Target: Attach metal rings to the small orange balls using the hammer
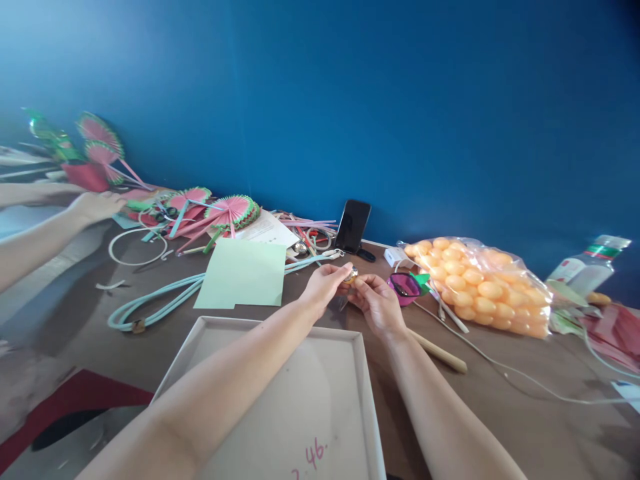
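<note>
In the head view, my left hand [325,288] and my right hand [379,303] meet just past the far edge of a shallow white box [325,393]. Between their fingertips is a small shiny gold object [353,274], rounded and partly covered by fingers. The fingers of both hands are closed in a pinch on it. Just right of my right hand sits a purple cup-like item with green leaves [406,287]. A wooden stick [440,351] lies under my right wrist. Behind my hands a black phone [353,228] leans upright on the blue wall.
A clear bag of orange balls [480,283] and a bottle [585,267] stand right. A pale green sheet [243,273] lies over looped light blue cord [155,303]. Watermelon paper fans [233,213] are piled behind. At left, another person's hand [97,205] reaches toward the pile.
</note>
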Motion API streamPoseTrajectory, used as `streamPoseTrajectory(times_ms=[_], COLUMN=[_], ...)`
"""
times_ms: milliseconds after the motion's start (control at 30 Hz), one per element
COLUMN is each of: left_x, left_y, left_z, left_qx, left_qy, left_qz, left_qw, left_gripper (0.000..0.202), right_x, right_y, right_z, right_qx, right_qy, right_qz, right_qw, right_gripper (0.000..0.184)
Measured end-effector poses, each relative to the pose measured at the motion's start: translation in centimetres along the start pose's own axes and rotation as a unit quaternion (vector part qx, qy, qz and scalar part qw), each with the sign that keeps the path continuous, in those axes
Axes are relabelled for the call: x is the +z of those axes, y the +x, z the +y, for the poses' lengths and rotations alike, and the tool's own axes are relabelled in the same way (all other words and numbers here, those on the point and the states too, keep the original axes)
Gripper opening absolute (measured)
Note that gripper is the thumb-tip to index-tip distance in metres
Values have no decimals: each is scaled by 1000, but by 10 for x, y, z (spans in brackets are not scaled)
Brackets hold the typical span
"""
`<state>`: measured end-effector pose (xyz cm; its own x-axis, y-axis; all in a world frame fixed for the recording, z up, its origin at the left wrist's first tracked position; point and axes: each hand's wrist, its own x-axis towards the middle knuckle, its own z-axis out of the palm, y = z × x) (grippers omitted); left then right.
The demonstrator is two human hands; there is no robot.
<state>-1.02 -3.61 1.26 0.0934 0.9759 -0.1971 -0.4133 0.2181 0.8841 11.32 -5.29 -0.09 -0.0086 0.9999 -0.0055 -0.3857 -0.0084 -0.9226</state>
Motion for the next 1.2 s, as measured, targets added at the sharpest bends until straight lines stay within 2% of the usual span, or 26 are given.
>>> streamPoseTrajectory(times_ms=[433, 633, 867, 1033, 1200], left_x=[1, 1, 2, 3, 1], left_y=[1, 1, -2, -5, -5], left_z=[-3, -3, 0, 6, 11], left_qx=[15, 29, 9, -21, -43], left_qy=[11, 34, 10, -33, -62], left_qz=[-1, 9, -2, -17, -9], left_qw=[1000, 999, 1000, 999, 997], left_gripper=[38, 37, 36, 33, 31], right_x=[0, -2, -7, -8, -8], right_y=[0, 1, 2, 2, -2], right_z=[0, -1, 0, 0, -6], right_qx=[5, 9, -10, -42, -46], right_qy=[0, -33, -131, -114, -116], right_qz=[9, 21, 23, 2, -17], right_qw=[1000, 999, 991, 993, 992], right_gripper=[32, 36, 35, 31, 32])
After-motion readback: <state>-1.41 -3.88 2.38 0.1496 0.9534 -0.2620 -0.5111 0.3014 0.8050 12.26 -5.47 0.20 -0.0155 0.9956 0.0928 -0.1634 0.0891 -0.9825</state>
